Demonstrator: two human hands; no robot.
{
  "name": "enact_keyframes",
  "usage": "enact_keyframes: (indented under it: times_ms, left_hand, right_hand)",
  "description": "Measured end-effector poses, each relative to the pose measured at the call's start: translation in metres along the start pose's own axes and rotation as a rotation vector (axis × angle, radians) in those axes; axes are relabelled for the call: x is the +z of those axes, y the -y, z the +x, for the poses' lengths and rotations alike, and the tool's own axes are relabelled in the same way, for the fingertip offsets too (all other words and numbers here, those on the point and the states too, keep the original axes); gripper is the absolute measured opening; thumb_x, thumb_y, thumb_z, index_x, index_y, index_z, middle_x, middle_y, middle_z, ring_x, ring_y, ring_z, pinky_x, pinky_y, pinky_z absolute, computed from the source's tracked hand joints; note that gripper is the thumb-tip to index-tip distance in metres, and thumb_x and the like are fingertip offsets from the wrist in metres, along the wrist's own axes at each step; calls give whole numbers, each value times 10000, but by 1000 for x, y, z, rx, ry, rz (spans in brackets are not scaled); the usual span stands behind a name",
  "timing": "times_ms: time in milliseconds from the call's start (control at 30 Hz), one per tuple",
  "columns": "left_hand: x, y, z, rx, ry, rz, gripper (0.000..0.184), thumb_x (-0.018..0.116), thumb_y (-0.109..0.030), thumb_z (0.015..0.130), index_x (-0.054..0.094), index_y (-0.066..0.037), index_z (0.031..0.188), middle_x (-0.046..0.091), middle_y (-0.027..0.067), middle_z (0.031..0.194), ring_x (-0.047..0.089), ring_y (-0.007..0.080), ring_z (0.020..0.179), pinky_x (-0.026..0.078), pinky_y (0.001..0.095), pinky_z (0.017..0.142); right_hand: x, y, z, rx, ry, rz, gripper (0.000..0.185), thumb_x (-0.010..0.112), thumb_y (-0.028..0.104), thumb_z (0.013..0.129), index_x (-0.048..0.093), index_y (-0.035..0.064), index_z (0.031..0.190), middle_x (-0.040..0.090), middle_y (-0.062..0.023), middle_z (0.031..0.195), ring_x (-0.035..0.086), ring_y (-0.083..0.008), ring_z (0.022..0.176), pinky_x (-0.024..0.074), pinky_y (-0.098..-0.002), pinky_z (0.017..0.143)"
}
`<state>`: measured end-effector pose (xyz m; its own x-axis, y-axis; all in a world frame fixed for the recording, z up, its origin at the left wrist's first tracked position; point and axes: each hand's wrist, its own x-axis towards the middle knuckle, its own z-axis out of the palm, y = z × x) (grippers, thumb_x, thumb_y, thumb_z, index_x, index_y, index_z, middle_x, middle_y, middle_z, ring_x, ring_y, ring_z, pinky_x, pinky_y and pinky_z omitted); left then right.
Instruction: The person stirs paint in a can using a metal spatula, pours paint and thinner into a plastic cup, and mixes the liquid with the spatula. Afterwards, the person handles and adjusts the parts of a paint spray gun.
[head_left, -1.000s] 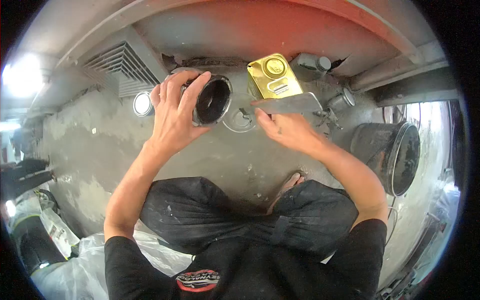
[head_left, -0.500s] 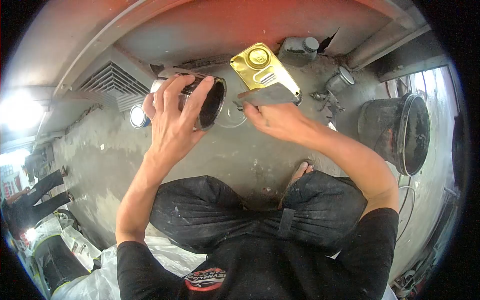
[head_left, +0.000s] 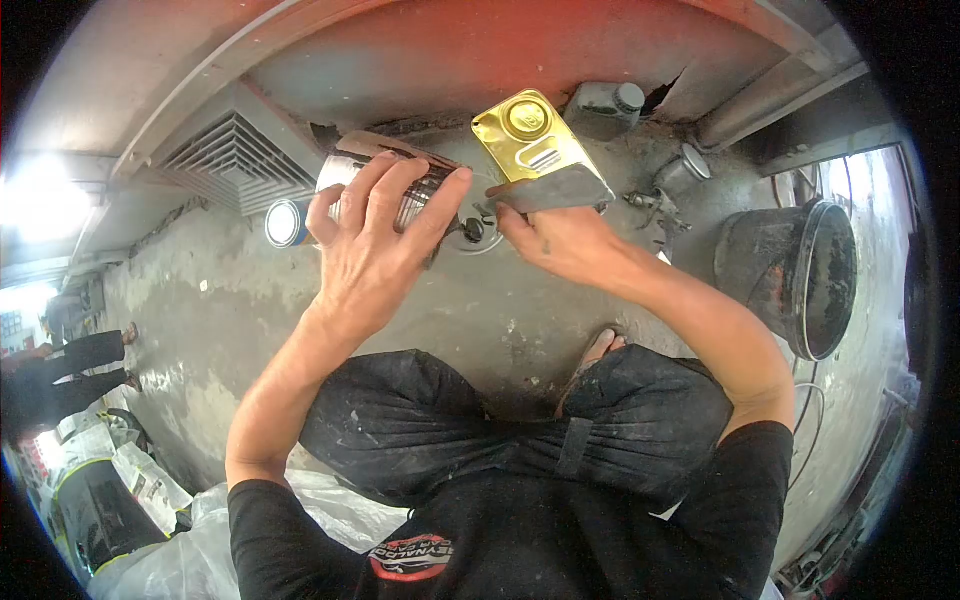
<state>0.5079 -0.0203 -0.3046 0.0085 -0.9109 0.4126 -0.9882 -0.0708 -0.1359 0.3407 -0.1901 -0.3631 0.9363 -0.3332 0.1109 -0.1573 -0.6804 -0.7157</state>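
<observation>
My left hand (head_left: 365,245) is wrapped round a dark-streaked metal can (head_left: 345,172), which is tipped over to the right. Below the can's mouth sits a clear round container (head_left: 490,246) with a dark patch in it, perhaps liquid from the can. My right hand (head_left: 565,238) grips a flat grey blade-like piece (head_left: 560,187), level beside the container. Just behind that piece stands a gold rectangular tin (head_left: 530,130) with a round cap; the grey piece covers its lower edge.
A grey jug (head_left: 605,108), a small metal cup (head_left: 684,170) and a spray gun (head_left: 655,207) are at the back right. A large dark bucket (head_left: 790,275) is at the right. A blue-rimmed can (head_left: 285,224) stands left, near a vent (head_left: 240,165). Another person (head_left: 75,375) is far left.
My left hand has moved slightly right and turned the can further over, so its open mouth now faces down. A dark patch shows in the clear container. My right hand has barely moved.
</observation>
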Motion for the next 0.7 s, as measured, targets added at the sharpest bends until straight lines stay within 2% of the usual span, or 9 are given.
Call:
enact_keyframes:
  times_ms: [33, 133, 233, 333, 400, 500, 600, 700]
  left_hand:
    - [0, -1, 0, -3, 6, -6, 625, 751, -167, 785, 631, -322, 1379, 554, -25, 1305, 507, 196, 1275, 285, 454, 1001]
    - [3, 1, 0, -25, 0, -32, 660, 769, -149, 761, 628, -306, 1386, 547, -10, 1315, 497, 215, 1285, 283, 460, 1006]
    - [-1, 5, 1, -106, 51, -127, 813, 829, -110, 661, 596, -280, 1420, 520, 19, 1342, 473, 255, 1297, 286, 479, 1018]
    - [-2, 10, 0, -189, 106, -219, 1015, 904, -121, 554, 520, -233, 1487, 485, 69, 1395, 456, 311, 1294, 305, 495, 1035]
    - [0, 13, -3, -220, 109, -253, 1105, 926, -121, 513, 477, -197, 1519, 467, 89, 1424, 449, 334, 1289, 313, 494, 1050]
    - [0, 15, -3, -219, 99, -259, 1108, 932, -133, 501, 488, -222, 1513, 467, 82, 1421, 443, 325, 1309, 308, 503, 1046]
    - [2, 15, -6, -107, 92, -138, 1077, 925, -142, 521, 503, -254, 1506, 470, 61, 1415, 430, 306, 1341, 290, 517, 1051]
    - [7, 9, -4, -69, 9, -70, 783, 797, -96, 695, 588, -307, 1420, 530, -1, 1359, 475, 230, 1317, 272, 470, 1020]
  right_hand:
    - [-1, 2, 0, 29, 26, 33, 334, 485, 213, 994, 661, -51, 890, 660, -306, 885, 608, -521, 975, 479, -565, 930]
    - [-3, 5, 0, 5, 12, 19, 322, 487, 208, 991, 654, -53, 905, 655, -310, 876, 610, -522, 960, 474, -567, 939]
    - [0, -3, -1, -47, -3, -64, 361, 526, 233, 985, 693, -19, 1183, 688, -260, 953, 678, -416, 908, 527, -479, 815]
    - [-5, 1, -2, 106, 138, -31, 372, 505, 251, 1000, 679, -13, 1195, 683, -260, 971, 670, -421, 919, 522, -483, 825]
    - [-4, -1, -3, 92, 111, -28, 382, 493, 262, 1007, 673, -11, 1203, 681, -258, 970, 667, -421, 918, 521, -480, 828]
    - [-5, -1, -5, 81, 103, 1, 388, 487, 268, 1012, 671, -13, 1204, 683, -258, 971, 668, -420, 911, 521, -472, 828]
    - [-2, -4, -4, 23, 56, -57, 384, 495, 261, 1009, 676, -16, 1202, 687, -260, 978, 674, -418, 916, 525, -466, 831]
    - [-3, -1, 0, 27, 43, -77, 366, 513, 239, 998, 687, -23, 1185, 692, -264, 977, 681, -417, 930, 530, -468, 836]
